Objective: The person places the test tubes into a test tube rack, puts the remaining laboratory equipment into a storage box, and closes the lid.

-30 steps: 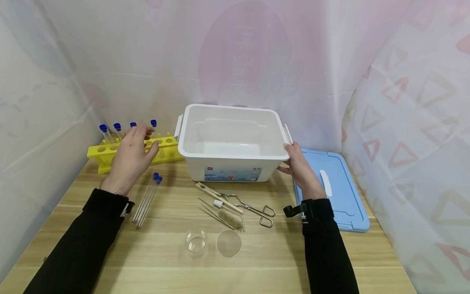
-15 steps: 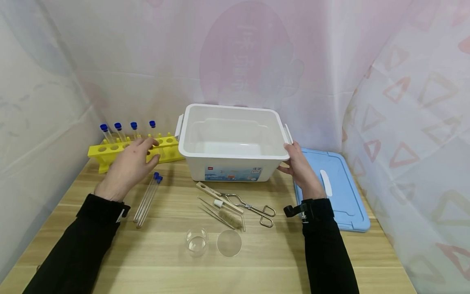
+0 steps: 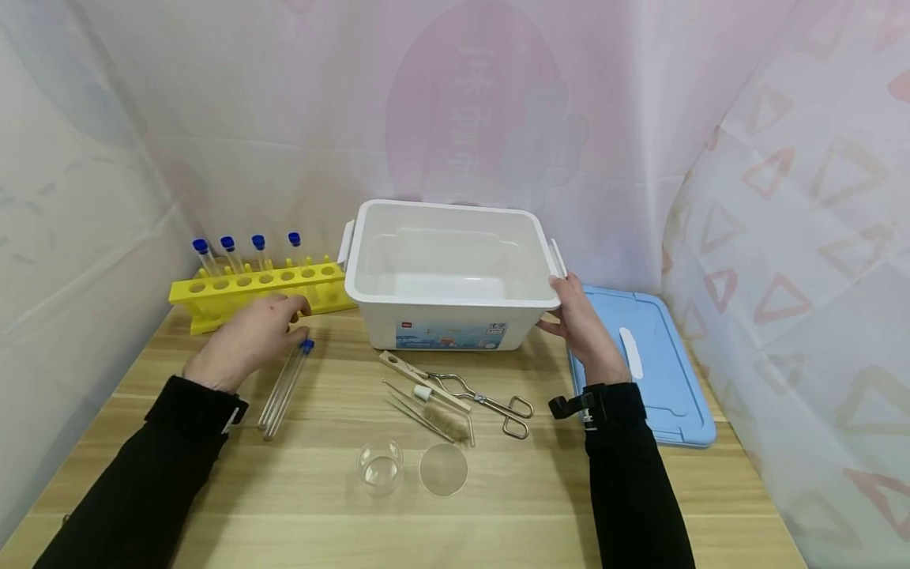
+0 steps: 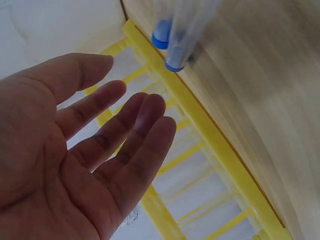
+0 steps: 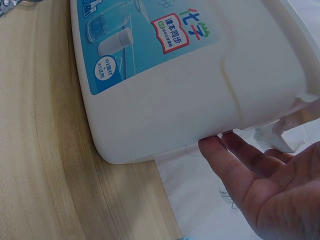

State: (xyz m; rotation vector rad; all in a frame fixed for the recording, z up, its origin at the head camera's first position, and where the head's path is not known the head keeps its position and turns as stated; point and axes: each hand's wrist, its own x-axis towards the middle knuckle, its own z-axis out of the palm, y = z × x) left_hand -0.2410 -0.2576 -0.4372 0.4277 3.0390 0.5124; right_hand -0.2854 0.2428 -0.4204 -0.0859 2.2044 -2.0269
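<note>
My left hand [image 3: 249, 341] hovers empty, fingers loosely bent, in front of the yellow test tube rack [image 3: 220, 302]. Below that hand, two capped test tubes [image 3: 286, 391] lie on the table, one blue cap hidden by the hand. In the left wrist view the palm faces the camera, and the capped tubes [image 4: 187, 27] are apart from the fingertips. My right hand [image 3: 586, 332] grips the right end of a white plastic box [image 3: 377, 325] at its rim, near the handle. The right wrist view shows its fingers [image 5: 225, 160] against the box's end wall.
Several capped tubes [image 3: 259, 245] stand in the rack. Before the box lie a wooden test tube clamp [image 3: 401, 367], crucible tongs [image 3: 483, 401], tweezers [image 3: 415, 417] and a brush [image 3: 446, 420]. A beaker [image 3: 380, 470] and clear disc [image 3: 444, 471] are nearer. A blue lid [image 3: 664, 379] lies right.
My left hand has come down and toward me from the rack's tubes to the front of the rack, over the lying tubes' caps. The right hand and box have hardly moved.
</note>
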